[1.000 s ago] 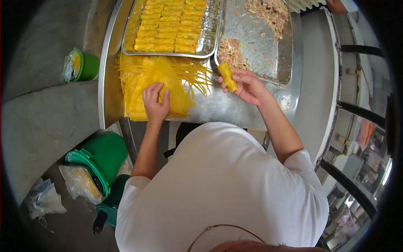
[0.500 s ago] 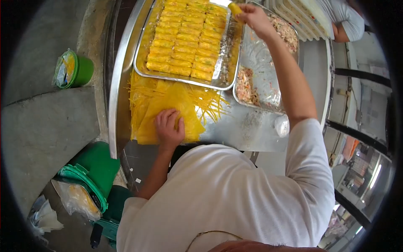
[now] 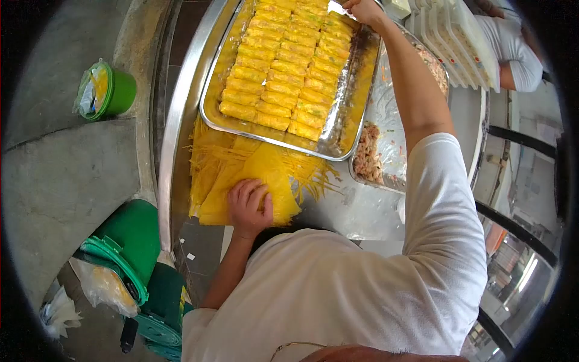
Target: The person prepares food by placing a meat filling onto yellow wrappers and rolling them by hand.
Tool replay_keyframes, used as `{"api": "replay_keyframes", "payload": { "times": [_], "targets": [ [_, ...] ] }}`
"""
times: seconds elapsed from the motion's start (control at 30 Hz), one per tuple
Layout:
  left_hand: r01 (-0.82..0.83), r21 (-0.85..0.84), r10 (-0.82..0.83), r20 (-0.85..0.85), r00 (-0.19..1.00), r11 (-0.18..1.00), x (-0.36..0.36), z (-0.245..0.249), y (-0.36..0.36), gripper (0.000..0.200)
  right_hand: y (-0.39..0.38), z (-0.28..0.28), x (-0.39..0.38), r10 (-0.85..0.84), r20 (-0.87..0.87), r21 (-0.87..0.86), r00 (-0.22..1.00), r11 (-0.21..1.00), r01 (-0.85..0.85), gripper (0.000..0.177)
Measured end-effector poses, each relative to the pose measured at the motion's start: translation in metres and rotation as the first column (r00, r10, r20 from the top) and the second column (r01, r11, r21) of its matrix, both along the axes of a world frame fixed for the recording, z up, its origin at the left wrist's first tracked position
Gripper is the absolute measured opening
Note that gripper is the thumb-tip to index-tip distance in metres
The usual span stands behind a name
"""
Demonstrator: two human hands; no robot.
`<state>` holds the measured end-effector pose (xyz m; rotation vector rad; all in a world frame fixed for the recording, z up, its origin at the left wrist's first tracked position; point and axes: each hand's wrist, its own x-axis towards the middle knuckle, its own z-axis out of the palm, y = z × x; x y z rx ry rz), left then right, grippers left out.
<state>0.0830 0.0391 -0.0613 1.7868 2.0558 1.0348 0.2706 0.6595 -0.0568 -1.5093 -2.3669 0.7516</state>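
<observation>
Grip, left: left hand (image 3: pixel 249 208), palm down on the sheets (image 3: pixel 218 202), fingers loosely curled, thumb apart; pinches nothing that shows.

Grip, right: right hand (image 3: pixel 364 11), at the far right edge of the roll tray (image 3: pixel 345 123), fingers bent inward; cut by the upper border of the head view. Cannot tell whether it pinches anything.

Rolls (image 3: pixel 280 87): yellow, in three long columns inside the roll tray, laid flat, side by side. Close packing probably saves room and stops them rolling.

Sheets: thin, yellow, in an overlapping pile on the surface (image 3: pixel 344 211), between the roll tray and the torso; frayed strips along the far and right sides. The near position likely suits the left hand, whose light pressure may steady the pile.

Mix (image 3: pixel 368 158): pinkish, flecked, heaped in the near left corner of the mix tray (image 3: pixel 389 120), with more at the far right. The two trays stand side by side, probably for short reaches between them.

Pose, left arm: elbow bent, forearm rising from beside the torso, wrist just beyond the near edge of the pile.

Pose, right arm: reached well forward, elbow slightly bent, forearm slanting inward above the mix tray.

Surroundings: green bucket (image 3: pixel 123 93) on the floor, left; another person's sleeve (image 3: pixel 526 67), far right.
</observation>
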Motion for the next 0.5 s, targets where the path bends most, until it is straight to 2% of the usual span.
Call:
{"api": "replay_keyframes", "payload": {
  "times": [0.07, 0.1, 0.17, 0.2, 0.23, 0.3, 0.33, 0.37, 0.4, 0.43, 0.5],
  "targets": [
    [-0.001, 0.024, 0.001, 0.003, 1.000, 1.000, 0.000, -0.002, 0.000, 0.023, 0.003, 0.001, -0.006, -0.001, -0.045, -0.028, 0.999, 1.000, -0.001, 0.020],
    [0.000, 0.028, 0.000, 0.002, 1.000, 1.000, 0.000, -0.001, 0.000, 0.023, 0.002, 0.004, -0.012, 0.106, 0.109, -0.025, 0.988, 0.994, -0.104, 0.022],
    [0.003, 0.019, -0.003, -0.001, 1.000, 1.000, 0.000, 0.001, 0.001, 0.023, 0.000, 0.010, -0.021, 0.301, 0.399, -0.065, 0.866, 0.951, -0.301, 0.027],
    [0.005, 0.021, -0.005, -0.005, 1.000, 1.000, -0.001, 0.001, 0.001, 0.023, 0.036, -0.029, -0.006, 0.365, 0.374, 0.026, 0.853, 0.915, -0.403, 0.040],
    [0.007, 0.024, -0.007, -0.007, 1.000, 1.000, -0.001, 0.002, 0.001, 0.023, 0.026, -0.020, -0.009, 0.362, 0.371, 0.028, 0.855, 0.916, -0.401, 0.040],
    [0.011, 0.030, -0.010, -0.012, 1.000, 0.999, 0.000, 0.003, 0.002, 0.023, 0.003, 0.002, -0.016, 0.158, 0.554, 0.258, 0.817, 0.901, -0.350, 0.052],
    [0.009, 0.025, -0.009, -0.011, 1.000, 1.000, 0.000, 0.004, 0.001, 0.023, -0.008, 0.013, -0.022, 0.154, 0.553, 0.261, 0.819, 0.901, -0.346, 0.052],
    [0.006, 0.022, -0.006, -0.011, 1.000, 1.000, 0.000, 0.004, 0.002, 0.023, -0.017, 0.025, -0.029, 0.090, 0.574, 0.095, 0.814, 0.980, -0.175, 0.057],
    [0.005, 0.027, -0.005, -0.012, 1.000, 1.000, -0.001, 0.004, 0.002, 0.023, -0.016, 0.026, -0.030, 0.033, 0.604, -0.070, 0.796, 0.998, 0.012, 0.063],
    [0.008, 0.028, -0.007, -0.012, 1.000, 1.000, -0.001, 0.004, 0.002, 0.023, -0.012, 0.022, -0.028, 0.032, 0.604, -0.064, 0.797, 0.998, 0.009, 0.063],
    [0.013, 0.028, -0.013, -0.008, 1.000, 1.000, 0.001, 0.004, 0.001, 0.023, -0.019, 0.020, -0.023, 0.091, 0.578, 0.159, 0.811, 0.962, -0.221, 0.064]
  ]
}}
